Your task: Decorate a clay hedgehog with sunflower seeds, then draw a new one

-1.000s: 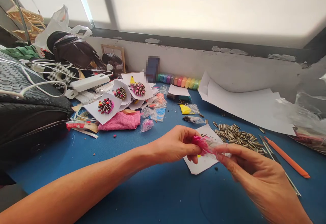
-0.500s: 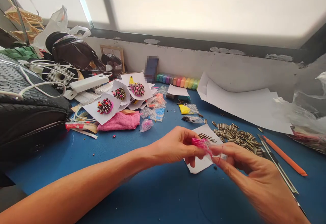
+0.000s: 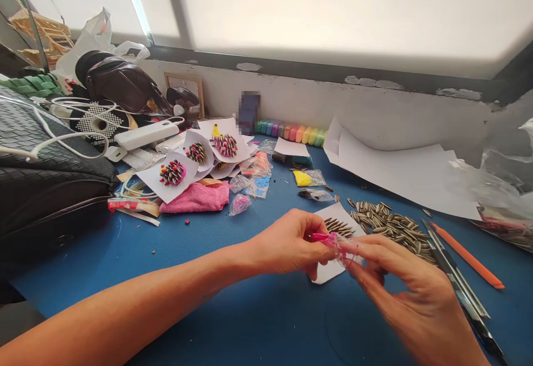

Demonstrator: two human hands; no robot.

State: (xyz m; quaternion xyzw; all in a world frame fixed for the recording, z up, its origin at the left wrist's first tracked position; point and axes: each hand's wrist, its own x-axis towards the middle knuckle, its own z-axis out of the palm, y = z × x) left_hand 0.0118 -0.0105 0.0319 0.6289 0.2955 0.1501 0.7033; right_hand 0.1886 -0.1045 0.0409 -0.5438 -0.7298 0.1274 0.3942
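Between my two hands is a small clear plastic bag of pink modelling clay [image 3: 333, 239]. My left hand [image 3: 293, 242] pinches its left side, and the fingers of my right hand [image 3: 400, 274] close on its right end. Below and behind them lies a white paper square [image 3: 331, 272] bearing a cluster of sunflower seeds [image 3: 339, 226] set with their points outward; my hands partly cover it. A loose pile of striped sunflower seeds [image 3: 391, 226] lies just beyond my right hand.
On the right are an orange stick-like tool [image 3: 468, 255], metal tools [image 3: 456, 269] and large white sheets [image 3: 400, 174]. Farther back sit a yellow clay packet [image 3: 306, 178] and a row of coloured clay [image 3: 295, 133]. Seed-covered figures [image 3: 172, 172], a pink cloth [image 3: 195, 197] and a black bag [image 3: 50, 188] occupy the left.
Both hands have shifted slightly, still holding the bag. The bag has turned a little, and more of the seed cluster on the paper shows behind my fingers.
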